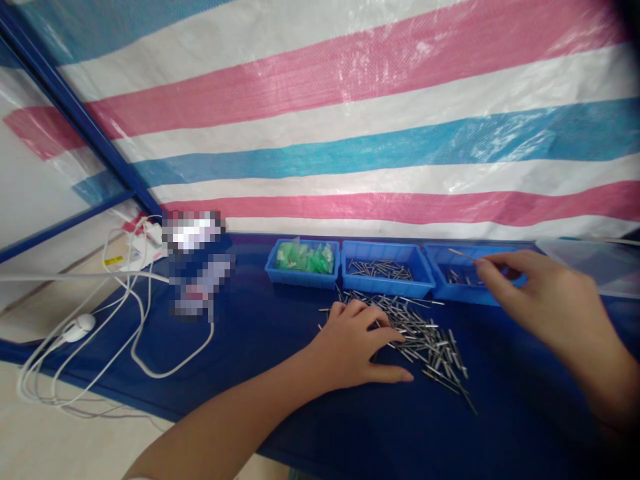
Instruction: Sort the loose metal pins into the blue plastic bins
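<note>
Loose thin metal rods (433,340), silvery and short, form a spread-out pile on the dark blue table. My left hand (353,347) rests on the pile's near left side with its fingers apart. Pinched between thumb and forefinger of my right hand (555,300) is a single thin metal rod (461,255), pointing left. It is above the right blue bin (453,291), where a few similar rods lie; my fingers hide part of that bin. Many rods lie in the middle blue bin (387,287), just behind the pile.
A left blue bin (303,277) holds green items in clear plastic bags. White cables (143,333) tangle at the table's left end beside blurred-out devices. A clear plastic sheet or box (590,263) is at the far right. Striped sheeting (350,127) hangs behind.
</note>
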Demonstrator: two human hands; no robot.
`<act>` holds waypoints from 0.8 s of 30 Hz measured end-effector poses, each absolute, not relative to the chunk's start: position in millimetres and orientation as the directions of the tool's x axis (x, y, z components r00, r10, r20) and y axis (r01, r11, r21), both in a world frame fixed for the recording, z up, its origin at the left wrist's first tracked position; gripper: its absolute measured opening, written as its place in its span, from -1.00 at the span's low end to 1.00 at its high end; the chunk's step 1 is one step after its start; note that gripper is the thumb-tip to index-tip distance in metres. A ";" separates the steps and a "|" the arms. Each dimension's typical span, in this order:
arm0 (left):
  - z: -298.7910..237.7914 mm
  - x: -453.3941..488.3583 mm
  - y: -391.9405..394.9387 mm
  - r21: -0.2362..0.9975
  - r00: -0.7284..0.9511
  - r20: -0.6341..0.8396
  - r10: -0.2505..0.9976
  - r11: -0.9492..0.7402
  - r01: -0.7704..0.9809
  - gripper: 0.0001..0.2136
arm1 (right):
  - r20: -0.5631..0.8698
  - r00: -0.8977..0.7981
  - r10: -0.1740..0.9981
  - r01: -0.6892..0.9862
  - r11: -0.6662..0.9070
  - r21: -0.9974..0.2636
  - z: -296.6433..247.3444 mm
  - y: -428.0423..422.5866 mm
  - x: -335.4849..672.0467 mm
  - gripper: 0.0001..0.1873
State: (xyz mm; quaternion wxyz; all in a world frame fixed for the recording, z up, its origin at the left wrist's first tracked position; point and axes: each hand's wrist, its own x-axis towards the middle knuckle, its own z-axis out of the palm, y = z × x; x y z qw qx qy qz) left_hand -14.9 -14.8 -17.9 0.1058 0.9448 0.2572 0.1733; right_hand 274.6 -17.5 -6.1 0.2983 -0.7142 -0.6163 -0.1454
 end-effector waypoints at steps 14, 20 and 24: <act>-19.8 -11.1 -15.6 0.166 0.822 0.247 0.513 -0.858 0.485 -0.81 | 0.645 -0.020 0.764 0.981 0.140 -0.134 -2.6 -18.2 259.6 -0.63; -25.5 -8.5 -13.8 0.136 0.816 0.278 0.506 -0.862 0.488 -0.78 | 0.612 -0.191 0.768 0.878 0.412 -0.244 8.7 -29.3 225.8 -0.76; -20.1 -10.3 -12.6 0.168 0.808 0.285 0.516 -0.856 0.488 -0.75 | 0.493 -0.390 0.778 0.764 0.572 -0.298 6.8 -31.6 215.1 -0.85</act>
